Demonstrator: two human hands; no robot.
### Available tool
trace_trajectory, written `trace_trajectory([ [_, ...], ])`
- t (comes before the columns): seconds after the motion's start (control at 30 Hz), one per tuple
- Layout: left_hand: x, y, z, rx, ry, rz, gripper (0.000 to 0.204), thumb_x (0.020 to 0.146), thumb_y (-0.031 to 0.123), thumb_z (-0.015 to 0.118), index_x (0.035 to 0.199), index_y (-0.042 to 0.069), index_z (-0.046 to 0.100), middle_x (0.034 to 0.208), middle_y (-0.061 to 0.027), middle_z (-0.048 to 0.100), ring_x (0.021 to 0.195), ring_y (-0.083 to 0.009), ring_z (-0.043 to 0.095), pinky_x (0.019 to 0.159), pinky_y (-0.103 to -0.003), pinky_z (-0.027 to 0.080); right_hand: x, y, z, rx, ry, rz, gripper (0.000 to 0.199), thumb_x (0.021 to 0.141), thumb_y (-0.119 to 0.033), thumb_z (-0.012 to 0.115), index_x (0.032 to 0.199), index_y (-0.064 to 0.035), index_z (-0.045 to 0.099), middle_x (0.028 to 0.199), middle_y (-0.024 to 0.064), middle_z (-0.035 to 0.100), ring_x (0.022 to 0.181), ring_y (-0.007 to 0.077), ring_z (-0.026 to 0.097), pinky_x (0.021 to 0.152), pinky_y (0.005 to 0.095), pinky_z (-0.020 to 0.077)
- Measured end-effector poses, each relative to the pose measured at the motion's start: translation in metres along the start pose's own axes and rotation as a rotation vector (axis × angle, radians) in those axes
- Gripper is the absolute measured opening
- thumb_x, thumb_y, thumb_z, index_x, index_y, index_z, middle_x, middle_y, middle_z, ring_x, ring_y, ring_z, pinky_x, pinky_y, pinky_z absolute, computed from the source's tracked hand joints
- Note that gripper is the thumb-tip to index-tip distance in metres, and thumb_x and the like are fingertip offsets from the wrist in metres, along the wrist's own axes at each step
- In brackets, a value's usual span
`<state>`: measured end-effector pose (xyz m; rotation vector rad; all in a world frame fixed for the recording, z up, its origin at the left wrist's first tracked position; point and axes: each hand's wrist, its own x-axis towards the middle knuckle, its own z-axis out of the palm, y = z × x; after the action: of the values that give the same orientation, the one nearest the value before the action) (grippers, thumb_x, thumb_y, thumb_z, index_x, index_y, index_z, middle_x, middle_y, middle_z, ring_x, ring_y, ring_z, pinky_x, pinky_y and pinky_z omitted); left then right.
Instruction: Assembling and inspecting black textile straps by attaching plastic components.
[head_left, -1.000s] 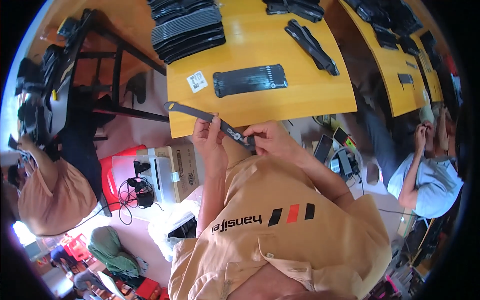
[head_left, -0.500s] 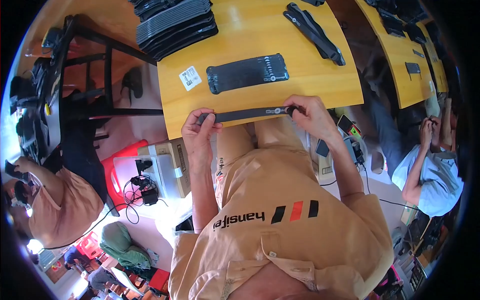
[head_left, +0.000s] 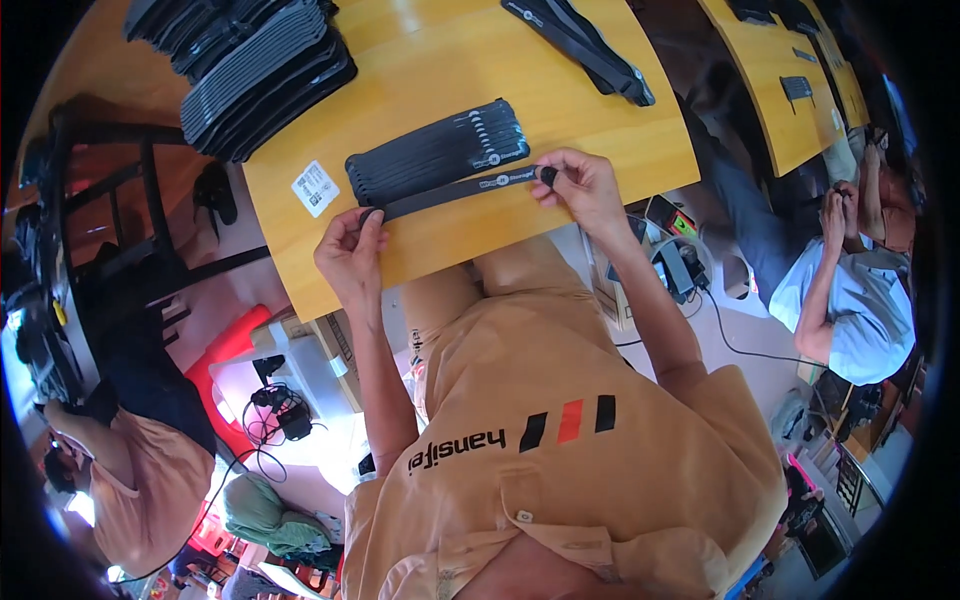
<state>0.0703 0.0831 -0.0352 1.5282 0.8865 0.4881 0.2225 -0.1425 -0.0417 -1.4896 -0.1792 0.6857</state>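
A dark strap (head_left: 458, 194) with pale lettering near its right end is stretched between my two hands, above the near edge of the yellow table (head_left: 430, 105). My left hand (head_left: 350, 255) pinches its left end with thumb and fingers. The other end is gripped by my right hand (head_left: 584, 192), which also has a small black piece at its fingertips. Just beyond the strap lies a row of overlapping black straps (head_left: 425, 150), its right end printed in white. A white label sticker (head_left: 315, 188) sits left of that row.
Tall stacks of black straps (head_left: 270, 85) stand at the table's far left. More straps (head_left: 585, 50) lie loosely at the far right. Co-workers sit at both sides, one in a light blue shirt (head_left: 850, 320). Cables and a black adapter (head_left: 290, 412) are on the left below the table.
Both hands have moved forward with the strap, nearer to the row of straps on the table. The whole view has also turned and shifted, so the table appears further left.
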Motion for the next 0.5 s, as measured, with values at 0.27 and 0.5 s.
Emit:
trace_trajectory([
  [0.27, 0.007, -0.012, 0.007, -0.04, 0.05, -0.023, 0.008, 0.08, 0.003, 0.064, 0.085, -0.002, 0.06, 0.066, -0.0027, 0.058, 0.053, -0.0069, 0.054, 0.048, -0.017, 0.042, 0.016, 0.009, 0.008, -0.405, 0.217, -0.236, 0.017, 0.071, 0.007, 0.054, 0.083, 0.0018, 0.063, 0.07, 0.0066, 0.058, 0.056, 0.01, 0.053, 0.053, 0.023, 0.0432],
  [0.5, 0.007, -0.012, 0.008, -0.021, 0.064, -0.025, 0.008, 0.079, 0.003, 0.064, 0.082, -0.001, 0.058, 0.065, -0.0018, 0.056, 0.051, -0.0058, 0.052, 0.045, -0.017, 0.04, 0.02, 0.01, 0.012, -0.415, 0.257, -0.264, 0.017, 0.07, 0.007, 0.056, 0.084, 0.0015, 0.063, 0.069, 0.0072, 0.059, 0.056, 0.0101, 0.053, 0.053, 0.0226, 0.043],
])
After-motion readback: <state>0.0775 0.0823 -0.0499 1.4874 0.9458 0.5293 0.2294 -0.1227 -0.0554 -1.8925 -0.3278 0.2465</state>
